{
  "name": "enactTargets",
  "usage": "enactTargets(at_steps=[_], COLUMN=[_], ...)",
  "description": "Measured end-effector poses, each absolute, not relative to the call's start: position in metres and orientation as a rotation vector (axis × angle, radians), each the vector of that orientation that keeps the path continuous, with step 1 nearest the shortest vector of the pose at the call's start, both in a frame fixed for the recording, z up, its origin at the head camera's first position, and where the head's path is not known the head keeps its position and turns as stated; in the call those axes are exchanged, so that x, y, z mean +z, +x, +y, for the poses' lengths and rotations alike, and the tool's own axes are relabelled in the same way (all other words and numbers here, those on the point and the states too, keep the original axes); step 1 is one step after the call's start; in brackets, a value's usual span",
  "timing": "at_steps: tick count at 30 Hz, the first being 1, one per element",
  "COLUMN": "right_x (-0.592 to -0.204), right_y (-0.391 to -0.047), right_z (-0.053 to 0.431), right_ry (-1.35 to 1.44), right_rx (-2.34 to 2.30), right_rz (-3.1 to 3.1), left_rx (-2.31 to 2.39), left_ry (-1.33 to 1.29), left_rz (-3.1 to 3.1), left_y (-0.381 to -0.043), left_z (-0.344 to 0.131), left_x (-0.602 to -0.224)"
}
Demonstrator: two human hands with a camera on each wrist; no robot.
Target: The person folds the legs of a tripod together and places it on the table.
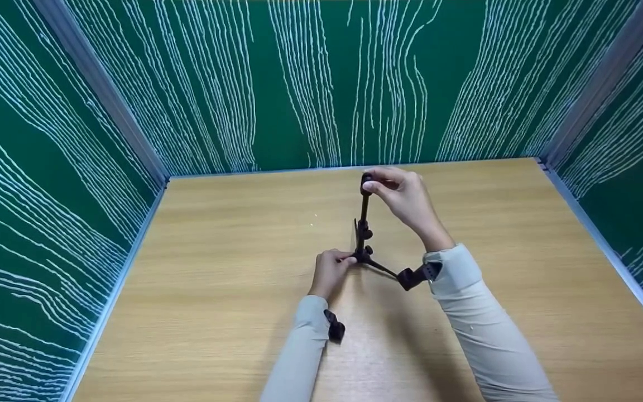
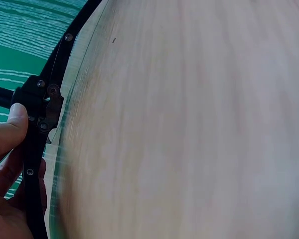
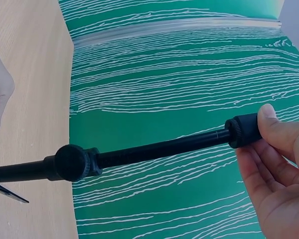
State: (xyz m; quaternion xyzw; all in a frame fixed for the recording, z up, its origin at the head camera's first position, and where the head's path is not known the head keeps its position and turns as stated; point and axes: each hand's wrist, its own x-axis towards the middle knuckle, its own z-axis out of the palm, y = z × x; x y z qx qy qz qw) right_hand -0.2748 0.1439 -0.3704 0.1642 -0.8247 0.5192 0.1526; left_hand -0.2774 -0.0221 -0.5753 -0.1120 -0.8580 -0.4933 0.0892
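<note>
A small black tripod stand (image 1: 364, 209) is upright between the two hands, its legs spread at the bottom. My left hand (image 1: 328, 274) grips it low down. In the left wrist view the thumb presses the leg hub (image 2: 40, 102), with the fingers behind a leg (image 2: 34, 194). My right hand (image 1: 408, 201) pinches the thick top piece (image 3: 246, 130) of the pole between thumb and fingers. A round clamp knob (image 3: 72, 163) sticks out partway along the pole in the right wrist view. Whether every leg foot touches the table is hard to tell.
The stand is over a light wooden table (image 1: 232, 234). Green panels with white wavy lines (image 1: 344, 84) rise behind and at both sides, joined by metal corner posts (image 1: 104, 84). Black wrist cameras (image 1: 336, 330) are strapped over the sleeves. Tiny white specks lie left of the stand.
</note>
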Motion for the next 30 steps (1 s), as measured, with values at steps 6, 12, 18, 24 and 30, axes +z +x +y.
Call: enactTargets(at_steps=[6, 12, 18, 24, 30], right_x=[-0.3705, -0.3703, -0.3708, -0.3716, -0.3713], right_y=[-0.2746, -0.2742, -0.2742, -0.2750, -0.2743], right_z=[0.1434, 0.1431, 0.1432, 0.1434, 0.1433], right_ry=[0.494, 0.497, 0.490, 0.486, 0.472], right_rx=[1.499, 1.494, 1.492, 1.497, 1.493], right_rz=[-2.348, -2.353, -2.373, -2.380, -2.384], left_rx=[-1.514, -1.538, -1.529, -1.546, -1.534], left_ry=[-0.308, -0.292, -0.284, -0.269, -0.290], left_rz=[-2.558, -2.557, -2.559, -2.551, -2.539], left_y=[-0.2771, -0.2772, -0.2776, -0.2780, -0.2768], left_z=[-0.0224, -0.0223, -0.0222, -0.0220, -0.0217], left_x=[-0.5756, -0.5764, -0.5773, -0.5782, -0.5774])
